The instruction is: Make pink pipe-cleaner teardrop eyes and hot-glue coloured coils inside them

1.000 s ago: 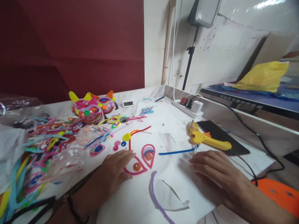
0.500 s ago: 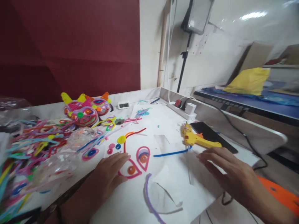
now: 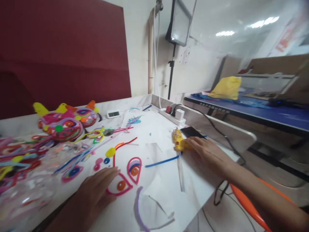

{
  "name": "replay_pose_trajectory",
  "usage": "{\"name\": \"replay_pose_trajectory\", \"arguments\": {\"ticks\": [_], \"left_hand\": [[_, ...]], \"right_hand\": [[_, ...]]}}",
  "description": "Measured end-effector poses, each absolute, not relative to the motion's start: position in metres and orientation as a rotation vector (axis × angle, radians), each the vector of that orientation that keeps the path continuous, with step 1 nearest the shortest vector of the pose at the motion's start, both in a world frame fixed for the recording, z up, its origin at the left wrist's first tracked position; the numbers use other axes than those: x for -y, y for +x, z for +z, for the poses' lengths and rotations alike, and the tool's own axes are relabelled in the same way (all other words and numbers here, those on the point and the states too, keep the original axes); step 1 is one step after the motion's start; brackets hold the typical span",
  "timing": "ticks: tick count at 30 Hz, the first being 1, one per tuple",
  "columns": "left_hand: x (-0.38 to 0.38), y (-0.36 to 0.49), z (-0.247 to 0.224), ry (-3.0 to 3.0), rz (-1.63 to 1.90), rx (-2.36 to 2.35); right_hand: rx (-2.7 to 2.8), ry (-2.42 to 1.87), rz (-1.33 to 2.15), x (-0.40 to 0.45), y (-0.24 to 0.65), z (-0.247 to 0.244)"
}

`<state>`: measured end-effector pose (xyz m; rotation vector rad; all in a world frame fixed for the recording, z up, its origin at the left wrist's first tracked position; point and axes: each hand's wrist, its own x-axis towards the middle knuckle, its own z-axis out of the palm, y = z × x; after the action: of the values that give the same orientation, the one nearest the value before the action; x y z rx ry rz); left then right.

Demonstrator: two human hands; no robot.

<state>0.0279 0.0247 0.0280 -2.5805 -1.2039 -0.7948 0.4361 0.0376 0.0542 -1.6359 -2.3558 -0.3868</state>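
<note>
On the white paper lie two pink-edged eye shapes with orange centres, one upper (image 3: 134, 170) and one lower (image 3: 120, 185). My left hand (image 3: 96, 187) rests beside the lower one, its fingertips at that shape's edge. My right hand (image 3: 205, 151) reaches over the handle of a yellow glue gun (image 3: 178, 140); its fingers cover the handle, and whether they grip it is hidden. A blue strip (image 3: 163, 161) lies left of the gun's tip area. Nearer the front a purple strip (image 3: 138, 209) curves beside cut paper. A yellow disc (image 3: 110, 152) touches red and orange strips.
Colourful cat-face crafts (image 3: 65, 129), a pile of fuzzy strips (image 3: 19, 158) and clear plastic bags (image 3: 31, 199) occupy the left. A small clock (image 3: 113, 113) stands behind; a power strip (image 3: 172, 116), phone (image 3: 191, 132) and black cable (image 3: 214, 127) are right.
My right hand has moved forward and left onto the glue gun's handle. The whole view has turned right, while my left hand stays by the lower eye shape.
</note>
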Motion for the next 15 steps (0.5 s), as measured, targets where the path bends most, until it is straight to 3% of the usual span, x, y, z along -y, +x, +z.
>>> {"name": "replay_pose_trajectory", "arguments": {"ticks": [5, 15], "left_hand": [[-0.013, 0.037, 0.048, -2.688, -0.486, 1.164], [-0.007, 0.043, 0.054, -2.744, -0.518, 1.244]], "right_hand": [[2.385, -1.661, -0.372, -0.052, 0.438, 0.046], [2.159, -1.469, -0.336, -0.053, 0.444, 0.046]]}}
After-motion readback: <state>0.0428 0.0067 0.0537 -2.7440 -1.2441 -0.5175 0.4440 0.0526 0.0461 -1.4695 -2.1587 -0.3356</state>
